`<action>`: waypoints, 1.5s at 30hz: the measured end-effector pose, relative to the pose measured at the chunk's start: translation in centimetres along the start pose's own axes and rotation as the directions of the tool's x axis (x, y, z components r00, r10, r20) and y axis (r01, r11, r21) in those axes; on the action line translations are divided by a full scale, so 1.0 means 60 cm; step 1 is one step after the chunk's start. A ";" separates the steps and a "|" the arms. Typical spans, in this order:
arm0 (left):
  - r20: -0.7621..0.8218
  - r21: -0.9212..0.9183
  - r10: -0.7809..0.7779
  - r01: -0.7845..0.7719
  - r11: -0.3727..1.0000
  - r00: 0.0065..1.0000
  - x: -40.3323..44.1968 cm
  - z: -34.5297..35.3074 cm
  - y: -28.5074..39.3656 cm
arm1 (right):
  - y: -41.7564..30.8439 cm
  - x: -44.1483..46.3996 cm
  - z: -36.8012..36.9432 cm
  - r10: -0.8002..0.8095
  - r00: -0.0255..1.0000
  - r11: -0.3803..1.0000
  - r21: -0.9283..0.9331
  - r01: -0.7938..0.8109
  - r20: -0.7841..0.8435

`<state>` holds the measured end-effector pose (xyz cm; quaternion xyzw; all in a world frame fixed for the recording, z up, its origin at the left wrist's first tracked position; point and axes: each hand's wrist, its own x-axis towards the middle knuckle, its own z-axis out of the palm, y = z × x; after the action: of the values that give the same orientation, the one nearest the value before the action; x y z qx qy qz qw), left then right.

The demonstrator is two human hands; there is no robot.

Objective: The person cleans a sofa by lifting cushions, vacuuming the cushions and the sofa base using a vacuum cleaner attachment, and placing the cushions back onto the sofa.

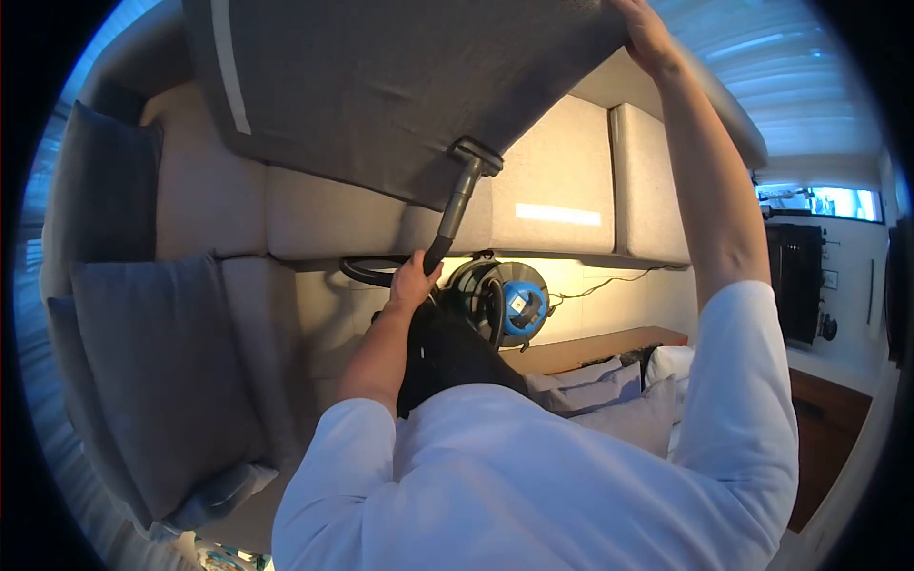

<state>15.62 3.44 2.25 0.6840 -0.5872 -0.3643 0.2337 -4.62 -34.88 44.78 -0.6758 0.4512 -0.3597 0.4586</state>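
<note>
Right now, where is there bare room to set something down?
The lit seat, between the raised dark cushion and the right-hand seat, is bare. So is the pale floor bordered by the vacuum cleaner and wooden board, though a cord crosses it. Crowded: around the left hand and hose.

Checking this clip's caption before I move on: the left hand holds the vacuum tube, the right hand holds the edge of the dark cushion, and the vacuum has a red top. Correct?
Not quite: the head view shows that the vacuum has a blue top, not red. The left hand does hold the vacuum tube, and the right hand the dark cushion's edge.
</note>
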 end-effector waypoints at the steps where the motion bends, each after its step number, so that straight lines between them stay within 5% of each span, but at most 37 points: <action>1: 0.005 -0.010 0.001 -0.001 1.000 1.000 0.007 0.007 -0.016 | 0.005 0.004 -0.003 0.006 1.000 1.000 -0.010 -0.006 0.001; 11: 0.215 0.124 -0.209 0.186 0.975 0.954 -0.052 0.064 -0.183 | 0.019 0.020 0.003 0.003 0.994 1.000 0.012 -0.002 -0.110; 15: 0.250 0.134 -0.294 0.268 0.954 0.923 -0.094 -0.014 -0.130 | 0.006 0.005 0.009 0.008 0.988 0.996 -0.089 -0.022 -0.153; 17: 0.113 0.099 -0.278 0.268 0.958 0.954 -0.123 -0.066 -0.056 | 0.026 0.019 -0.006 -0.006 0.993 0.999 -0.045 0.001 -0.117; 19: 0.041 0.046 -0.226 0.224 0.973 0.973 -0.152 -0.124 0.017 | 0.037 0.028 -0.010 -0.079 0.996 0.995 -0.058 0.077 -0.031; 21: -0.188 -0.137 0.044 -0.070 0.988 0.981 -0.149 -0.185 0.106 | 0.047 0.037 -0.019 0.009 0.999 0.999 -0.053 -0.006 0.052; 25: -0.402 -0.096 0.294 -0.359 0.928 0.867 -0.072 -0.276 0.289 | 0.001 -0.013 0.006 -0.028 0.999 0.979 -0.204 0.031 0.015; 27: -0.410 -0.145 0.311 -0.398 0.906 0.857 -0.016 -0.285 0.349 | -0.006 -0.018 0.009 -0.067 0.998 0.996 -0.068 0.065 -0.020; 29: -0.421 -0.173 0.251 -0.349 0.921 0.872 0.027 -0.271 0.380 | -0.029 -0.034 0.005 -0.082 0.997 0.997 0.011 0.082 0.003; 31: -0.406 0.015 0.305 -0.327 0.945 0.862 0.040 -0.227 0.347 | 0.002 -0.018 -0.004 -0.095 0.995 0.993 0.060 0.098 -0.038; 33: -0.330 -0.050 0.282 -0.314 0.948 0.901 0.037 -0.169 0.261 | 0.004 -0.012 -0.010 -0.112 0.993 0.993 -0.049 0.110 -0.044; 35: -0.150 0.029 0.191 -0.189 0.982 0.970 -0.001 -0.123 0.148 | -0.003 -0.010 -0.011 -0.168 0.986 0.966 -0.202 0.162 -0.009; 36: 0.055 0.101 -0.025 0.019 0.995 0.998 -0.025 -0.128 0.119 | 0.001 -0.005 -0.011 -0.180 0.983 0.964 -0.201 0.173 -0.016; 37: 0.039 0.164 0.006 -0.013 0.986 0.999 -0.051 -0.113 0.062 | 0.011 0.000 -0.011 -0.190 0.981 0.964 -0.200 0.176 -0.051; 38: 0.149 0.242 -0.167 0.127 0.962 0.975 -0.072 -0.122 0.034 | 0.017 0.003 -0.013 -0.197 0.977 0.963 -0.202 0.178 -0.076; 41: 0.099 0.259 -0.338 0.303 0.917 0.936 -0.133 -0.137 -0.056 | 0.023 0.003 -0.024 -0.357 0.934 0.894 -0.279 0.350 0.026; 43: 0.084 0.195 -0.461 0.439 0.877 0.884 -0.171 -0.176 -0.087 | 0.043 -0.012 -0.011 -0.417 0.907 0.888 -0.242 0.392 -0.060; 45: -0.004 0.042 -0.508 0.508 0.860 0.861 -0.216 -0.205 -0.105 | 0.064 -0.047 0.018 -0.360 0.910 0.920 0.085 0.383 -0.203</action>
<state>28.55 15.98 8.15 0.8178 -0.3945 -0.4033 0.1131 -5.66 -32.57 40.57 -0.6837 0.3315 -0.5283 0.3789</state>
